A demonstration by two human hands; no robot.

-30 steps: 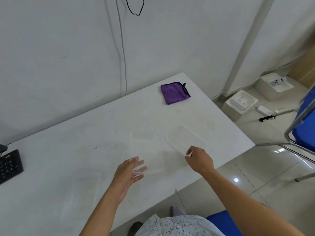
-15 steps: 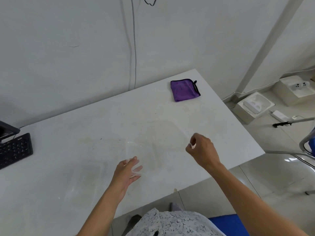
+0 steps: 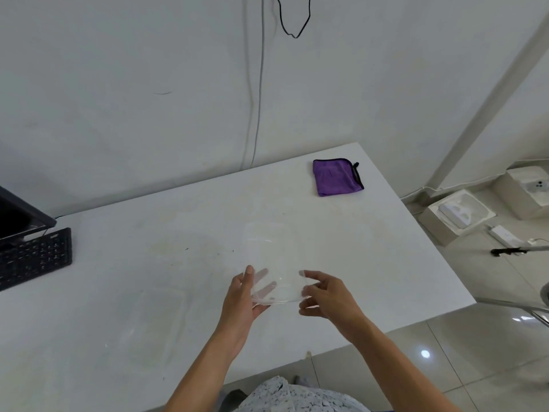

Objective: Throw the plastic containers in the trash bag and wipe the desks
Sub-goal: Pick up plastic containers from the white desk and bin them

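Hands both hold the clear container (image 3: 274,254) over the worktop (image 3: 386,263): left hand (image 3: 245,297) pinches its near-left edge, thumb over, fingers under; right hand (image 3: 328,297) fingers curl round the near-right corner. Purple cloth (image 3: 337,177) at 1 o'clock, keyboard (image 3: 32,257) at 9, second tub (image 3: 148,322) at 8.

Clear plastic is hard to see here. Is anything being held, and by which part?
A clear container, gripped at its near end: left hand on its left side, right hand on its right side.
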